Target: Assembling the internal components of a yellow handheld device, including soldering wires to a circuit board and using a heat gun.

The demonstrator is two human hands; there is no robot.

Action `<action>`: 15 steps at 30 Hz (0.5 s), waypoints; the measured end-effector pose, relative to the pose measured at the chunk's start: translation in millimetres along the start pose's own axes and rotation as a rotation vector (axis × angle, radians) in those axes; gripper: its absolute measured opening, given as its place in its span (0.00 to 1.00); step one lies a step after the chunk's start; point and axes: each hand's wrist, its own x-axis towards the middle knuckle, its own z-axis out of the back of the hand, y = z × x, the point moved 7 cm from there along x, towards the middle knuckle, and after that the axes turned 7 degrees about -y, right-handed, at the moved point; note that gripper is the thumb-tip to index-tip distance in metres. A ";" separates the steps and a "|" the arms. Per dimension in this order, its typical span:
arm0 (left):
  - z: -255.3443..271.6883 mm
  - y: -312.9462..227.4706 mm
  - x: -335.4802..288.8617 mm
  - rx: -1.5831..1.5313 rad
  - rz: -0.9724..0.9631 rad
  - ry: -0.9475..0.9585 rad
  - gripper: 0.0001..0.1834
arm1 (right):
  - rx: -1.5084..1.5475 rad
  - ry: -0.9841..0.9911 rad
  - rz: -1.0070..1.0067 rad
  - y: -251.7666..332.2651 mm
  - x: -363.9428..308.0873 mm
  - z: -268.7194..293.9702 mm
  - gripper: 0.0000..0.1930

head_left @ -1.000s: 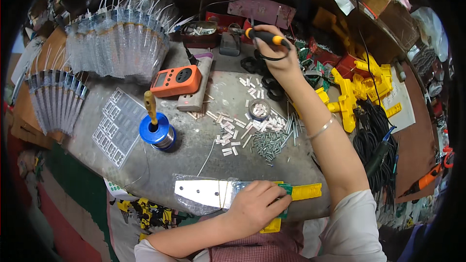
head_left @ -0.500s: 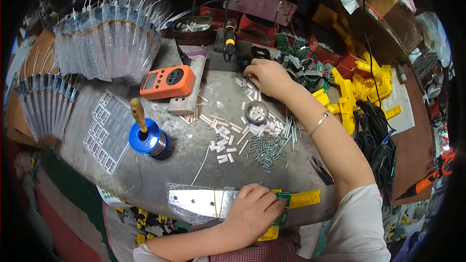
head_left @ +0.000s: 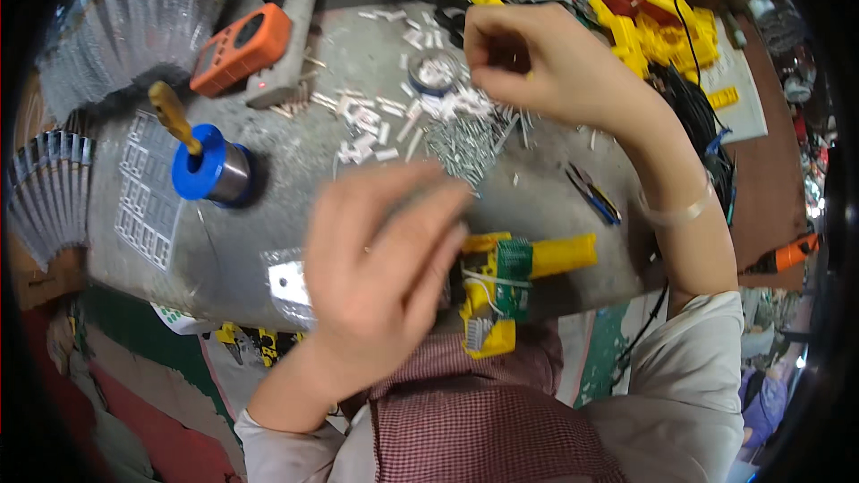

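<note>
Head view: the green circuit board (head_left: 514,259) lies on the yellow plastic housing (head_left: 564,252) at the near edge of the counter (head_left: 295,188), a white wire (head_left: 479,279) looped across it. Half a second ago the left hand (head_left: 376,259) covered part of this assembly; now it has lifted off, so the board shows almost whole and neither hand appears to steady it.

The left hand is blurred, its fingers bent and close together, and it hides much of the silver plate (head_left: 288,282) just left of the housing. Whether it holds anything, I cannot tell.

The right hand (head_left: 555,58) has drawn back from the counter's far side and is raised beyond the board, fingers curled toward the thumb in what looks like a pinch; anything between the tips is hidden. Both hands are thus off the board, which suggests a pause between two steps.

Farther out, the screws (head_left: 461,145) and white pieces (head_left: 362,139) lie mid-counter, the cutters (head_left: 595,195) toward the right edge, and the blue solder spool (head_left: 201,165) and orange meter (head_left: 242,49) toward the left.
</note>
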 end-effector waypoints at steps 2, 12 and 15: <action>0.2 -7.3 20.2 0.109 -0.071 -0.023 0.18 | 0.098 0.012 0.044 34.9 -38.3 1.4 0.07; -1.2 -66.2 -12.1 -0.077 -0.187 0.137 0.18 | 0.171 -0.076 -0.006 108.7 -137.3 10.1 0.08; -9.6 -75.9 -39.0 -0.082 -0.191 0.299 0.13 | 0.317 -0.032 -0.140 106.7 -165.5 -11.4 0.09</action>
